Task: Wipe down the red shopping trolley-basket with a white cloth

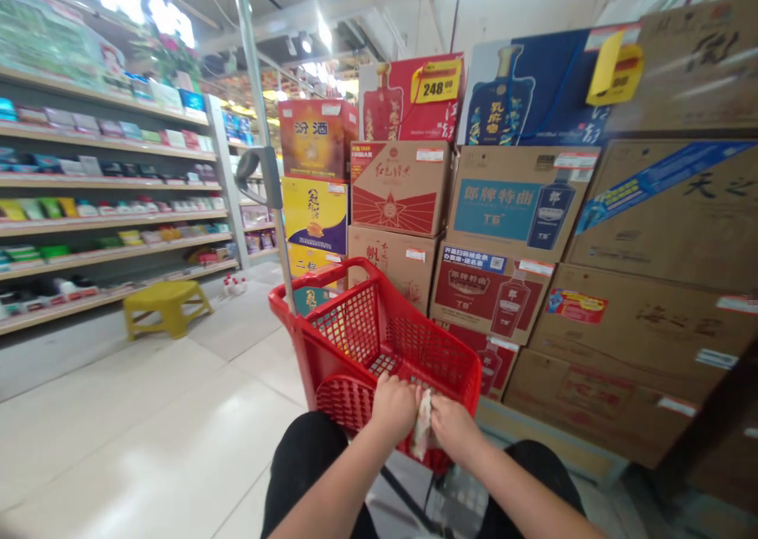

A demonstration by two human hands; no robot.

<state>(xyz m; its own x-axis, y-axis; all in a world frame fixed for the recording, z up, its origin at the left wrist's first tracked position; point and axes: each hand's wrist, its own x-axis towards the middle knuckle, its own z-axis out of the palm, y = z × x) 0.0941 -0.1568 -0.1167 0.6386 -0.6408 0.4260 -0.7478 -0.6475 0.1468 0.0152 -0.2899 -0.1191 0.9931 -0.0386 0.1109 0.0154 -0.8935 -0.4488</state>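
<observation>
Cloth (422, 425), pale and crumpled, hanging right between my two fists at the near end of this red plastic shopping cart (435, 342)! My right hand (455, 428) has it pinched from one side, fingers folded in; my left hand (395, 406) is curled tight against the other, though how much fabric sits inside those fingers I can't tell. Both fists are level with the lattice basket's near edge, the cloth's loose end dropping below them, and my black-clad knees (311, 444) flank the cart. Up from its far left corner goes a metal pole (252, 58) carrying a grey handle (260, 176). Straight ahead, liquor cartons (398, 188) stacked high, a yellow price tag (437, 83) shouting 248.00 from a red box on top! Over on the left, a yellow plastic stool (167, 298) stands on pale tiles beside packed shelves (106, 180).
</observation>
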